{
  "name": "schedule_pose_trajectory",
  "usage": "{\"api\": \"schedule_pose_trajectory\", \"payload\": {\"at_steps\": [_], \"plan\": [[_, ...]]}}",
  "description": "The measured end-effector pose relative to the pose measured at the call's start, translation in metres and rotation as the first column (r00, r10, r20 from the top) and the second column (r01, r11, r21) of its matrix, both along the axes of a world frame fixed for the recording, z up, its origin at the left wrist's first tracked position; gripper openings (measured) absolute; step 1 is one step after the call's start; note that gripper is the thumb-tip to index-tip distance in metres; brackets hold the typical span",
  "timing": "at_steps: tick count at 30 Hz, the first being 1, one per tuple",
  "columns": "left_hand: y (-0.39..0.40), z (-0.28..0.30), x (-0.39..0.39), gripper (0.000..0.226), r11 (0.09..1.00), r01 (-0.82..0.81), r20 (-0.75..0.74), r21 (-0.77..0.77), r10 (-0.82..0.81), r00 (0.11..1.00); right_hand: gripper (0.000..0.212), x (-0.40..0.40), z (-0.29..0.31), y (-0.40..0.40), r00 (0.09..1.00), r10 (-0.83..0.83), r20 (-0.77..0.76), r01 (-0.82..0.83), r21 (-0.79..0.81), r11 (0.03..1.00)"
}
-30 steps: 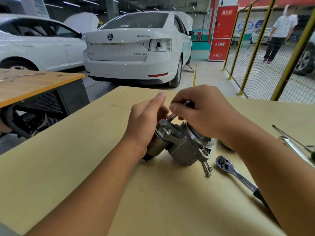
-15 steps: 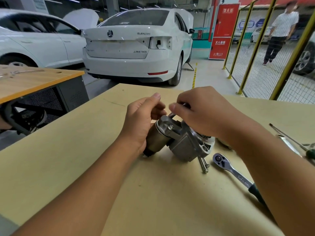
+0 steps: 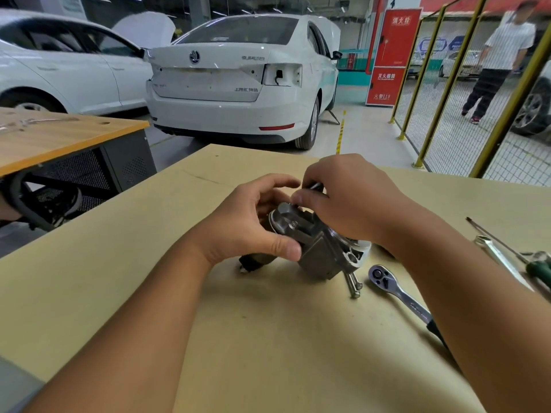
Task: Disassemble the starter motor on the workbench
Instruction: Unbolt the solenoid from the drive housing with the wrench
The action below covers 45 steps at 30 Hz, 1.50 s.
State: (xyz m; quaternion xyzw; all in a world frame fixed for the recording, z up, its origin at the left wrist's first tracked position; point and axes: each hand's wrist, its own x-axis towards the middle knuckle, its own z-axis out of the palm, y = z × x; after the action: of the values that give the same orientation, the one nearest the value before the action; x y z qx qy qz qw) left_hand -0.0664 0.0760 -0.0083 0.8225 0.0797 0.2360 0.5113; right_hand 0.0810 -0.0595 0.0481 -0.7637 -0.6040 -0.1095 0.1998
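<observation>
Starter motor [image 3: 320, 251] on workbench [image 3: 149, 263] is gripped by left hand [image 3: 253, 225]; small dark part is pinched at top by right hand [image 3: 348, 198]; ratchet [image 3: 396, 289] lies near right.

Starter motor [image 3: 319, 251] partly hidden under both hands, ratchet [image 3: 396, 290] handle behind right forearm, screwdriver [image 3: 539, 269] cut off at right edge

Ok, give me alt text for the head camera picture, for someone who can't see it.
Two bare hands work on a metal starter motor on a tan workbench: the left hand grips its body while the right hand pinches a small dark part at its top. A ratchet and screwdriver lie to the right; white cars stand behind.
</observation>
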Motion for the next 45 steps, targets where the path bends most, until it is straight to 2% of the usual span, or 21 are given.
{"api": "schedule_pose_trajectory", "payload": {"at_steps": [2,5,7,11,14,17,20,22,24,28,30,32,34,36,39,43,45], "plan": [[0.003,-0.003,-0.001,0.094,0.996,-0.016,-0.112,0.084,0.025,0.993,0.025,0.001,0.000,0.000,1.000,0.004,-0.009,-0.004,0.009,1.000],[0.001,-0.007,0.001,0.063,0.988,-0.073,-0.250,0.135,0.105,0.963,0.026,0.003,-0.001,0.002,1.000,-0.001,-0.021,0.001,0.010,1.000],[-0.001,-0.011,0.003,0.049,0.992,-0.069,-0.224,0.107,0.092,0.970,0.024,0.003,-0.002,0.003,1.000,0.007,-0.029,-0.007,0.006,1.000],[-0.006,-0.015,0.006,0.045,0.996,-0.071,-0.117,0.057,0.077,0.990,0.012,0.010,0.003,-0.001,0.985,0.068,-0.161,-0.065,0.024,0.998],[-0.009,-0.018,0.009,0.047,0.997,-0.066,-0.044,0.032,0.068,0.997,0.007,0.015,0.005,-0.004,0.962,0.136,-0.238,-0.127,0.051,0.991],[-0.013,-0.019,0.013,0.059,0.996,-0.073,0.007,0.048,0.073,0.997,0.016,0.015,0.003,-0.002,0.961,0.156,-0.229,-0.145,0.065,0.987],[-0.017,-0.020,0.016,0.088,0.994,-0.087,0.066,0.067,0.082,0.994,0.006,0.015,0.004,-0.001,0.956,0.169,-0.239,-0.150,0.097,0.984],[-0.019,-0.020,0.016,0.097,0.994,-0.082,0.103,0.075,0.074,0.992,0.010,0.016,0.005,-0.003,0.946,0.186,-0.266,-0.159,0.119,0.980],[-0.022,-0.019,0.017,0.087,0.992,-0.095,0.122,0.087,0.084,0.989,0.016,0.016,0.006,-0.005,0.940,0.201,-0.275,-0.171,0.131,0.977],[-0.024,-0.022,0.019,0.044,0.982,-0.153,0.138,0.106,0.138,0.981,0.013,0.014,0.006,-0.004,0.937,0.177,-0.300,-0.142,0.135,0.981],[-0.025,-0.022,0.021,0.040,0.980,-0.170,0.141,0.103,0.155,0.978,0.002,0.012,0.004,-0.001,0.950,0.148,-0.274,-0.119,0.120,0.986],[-0.026,-0.023,0.021,0.037,0.976,-0.188,0.148,0.114,0.171,0.974,0.008,0.010,0.003,0.001,0.965,0.132,-0.226,-0.109,0.110,0.988],[-0.027,-0.022,0.022,0.030,0.974,-0.193,0.139,0.119,0.176,0.974,0.004,0.011,0.006,-0.001,0.956,0.153,-0.251,-0.129,0.109,0.986],[-0.027,-0.022,0.022,0.026,0.973,-0.196,0.128,0.121,0.180,0.975,0.017,0.013,0.010,-0.004,0.943,0.170,-0.286,-0.152,0.083,0.985],[-0.027,-0.022,0.022,0.031,0.973,-0.195,0.122,0.126,0.180,0.976,0.024,0.015,0.013,-0.006,0.938,0.172,-0.301,-0.167,0.043,0.985],[-0.029,-0.020,0.020,0.058,0.973,-0.203,0.097,0.110,0.193,0.976,0.003,0.013,0.013,0.001,0.968,0.113,-0.224,-0.118,-0.009,0.993],[-0.029,-0.021,0.020,0.066,0.970,-0.215,0.088,0.113,0.206,0.975,0.005,0.012,0.015,0.004,0.977,0.095,-0.190,-0.100,-0.015,0.995]]}}
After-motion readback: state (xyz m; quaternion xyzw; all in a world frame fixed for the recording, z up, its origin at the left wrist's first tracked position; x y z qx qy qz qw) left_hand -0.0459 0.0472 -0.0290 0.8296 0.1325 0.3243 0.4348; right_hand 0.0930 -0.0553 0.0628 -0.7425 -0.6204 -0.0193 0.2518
